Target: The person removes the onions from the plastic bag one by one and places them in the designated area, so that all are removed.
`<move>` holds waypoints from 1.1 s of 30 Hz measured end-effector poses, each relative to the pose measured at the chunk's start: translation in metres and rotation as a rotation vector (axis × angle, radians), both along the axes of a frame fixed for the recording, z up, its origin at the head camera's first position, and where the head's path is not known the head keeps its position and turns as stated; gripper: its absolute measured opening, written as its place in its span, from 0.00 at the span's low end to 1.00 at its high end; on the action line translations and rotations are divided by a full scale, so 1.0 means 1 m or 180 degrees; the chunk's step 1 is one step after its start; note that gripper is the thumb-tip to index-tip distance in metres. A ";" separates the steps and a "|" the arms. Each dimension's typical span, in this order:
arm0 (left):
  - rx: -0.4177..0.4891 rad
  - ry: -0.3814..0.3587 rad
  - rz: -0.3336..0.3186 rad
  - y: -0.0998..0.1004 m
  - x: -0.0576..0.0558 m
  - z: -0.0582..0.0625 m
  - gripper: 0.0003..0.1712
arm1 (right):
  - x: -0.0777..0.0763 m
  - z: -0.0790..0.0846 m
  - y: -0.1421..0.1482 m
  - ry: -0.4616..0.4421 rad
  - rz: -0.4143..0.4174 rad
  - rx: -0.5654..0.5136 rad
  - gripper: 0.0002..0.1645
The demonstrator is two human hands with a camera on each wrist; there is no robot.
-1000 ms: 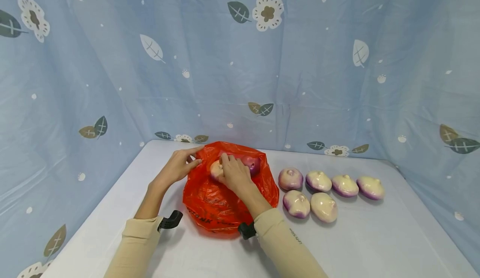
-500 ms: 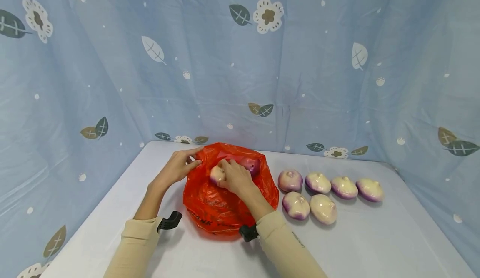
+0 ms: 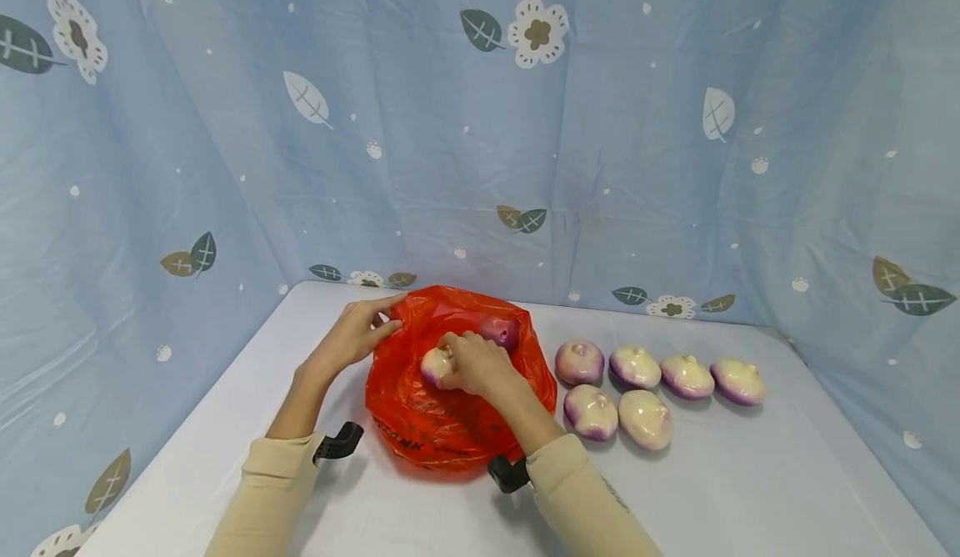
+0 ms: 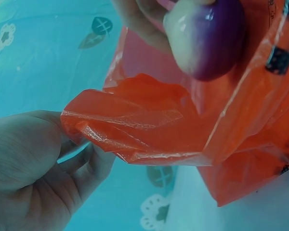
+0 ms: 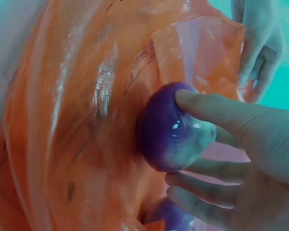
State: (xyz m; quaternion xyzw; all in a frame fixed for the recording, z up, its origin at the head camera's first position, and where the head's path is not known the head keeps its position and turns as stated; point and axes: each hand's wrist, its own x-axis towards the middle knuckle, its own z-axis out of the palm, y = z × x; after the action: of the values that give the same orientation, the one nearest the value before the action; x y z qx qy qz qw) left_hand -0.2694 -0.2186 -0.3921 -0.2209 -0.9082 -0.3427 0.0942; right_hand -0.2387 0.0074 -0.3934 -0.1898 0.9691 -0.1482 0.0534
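While my left hand (image 3: 352, 336) pinches the bag (image 3: 420, 424) rim, holding it up, my right hand (image 3: 472, 363) grips an onion (image 3: 432, 365) inside the bag's mouth; six more (image 3: 645, 386) lie just right.

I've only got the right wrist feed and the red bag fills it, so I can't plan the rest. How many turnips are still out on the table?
Observer: Six loose turnips lie on the table right of the red bag, four in a back row and two in front.
Operator: The right hand grips one turnip here, but the left hand is mostly cut off. What is it doing?
Observer: The left hand pinches a fold of the bag's rim between thumb and fingers, at the bag's far left edge.
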 end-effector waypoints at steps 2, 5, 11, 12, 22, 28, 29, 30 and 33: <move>0.0008 -0.0009 -0.0001 0.000 0.000 0.001 0.29 | 0.003 0.002 0.002 -0.0039 0.0021 0.0037 0.35; 0.0020 -0.0017 -0.0010 0.000 0.001 0.001 0.29 | 0.008 0.005 0.007 -0.0052 0.0084 0.0110 0.34; 0.0028 -0.0010 -0.0005 0.000 0.002 0.002 0.29 | 0.019 0.009 0.018 -0.0069 0.0225 0.0199 0.32; 0.0022 -0.0002 -0.0001 0.000 0.002 0.002 0.29 | 0.021 0.009 0.020 -0.0070 0.0238 0.0191 0.32; -0.0010 0.0012 0.0008 0.002 0.003 0.000 0.29 | 0.032 0.004 0.045 0.0152 0.0441 -0.0085 0.31; 0.0003 0.0019 -0.0008 0.002 0.002 -0.001 0.29 | 0.040 0.006 0.064 0.0397 0.0527 -0.0342 0.31; 0.0006 0.0019 -0.0008 0.002 0.002 -0.001 0.29 | 0.041 0.006 0.066 0.0448 0.0520 -0.0365 0.32; 0.0006 0.0020 -0.0007 0.002 0.002 -0.001 0.29 | 0.042 0.006 0.069 0.0497 0.0516 -0.0382 0.32; -0.0003 0.0015 -0.0004 0.003 0.002 -0.001 0.29 | 0.046 0.007 0.076 0.0613 0.0473 -0.0464 0.33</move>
State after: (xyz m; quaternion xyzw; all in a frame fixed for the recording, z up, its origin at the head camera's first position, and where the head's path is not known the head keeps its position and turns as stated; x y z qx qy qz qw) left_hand -0.2676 -0.2158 -0.3930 -0.2223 -0.9080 -0.3418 0.0961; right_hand -0.1929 0.0830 -0.3863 -0.2777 0.9397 -0.1950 -0.0430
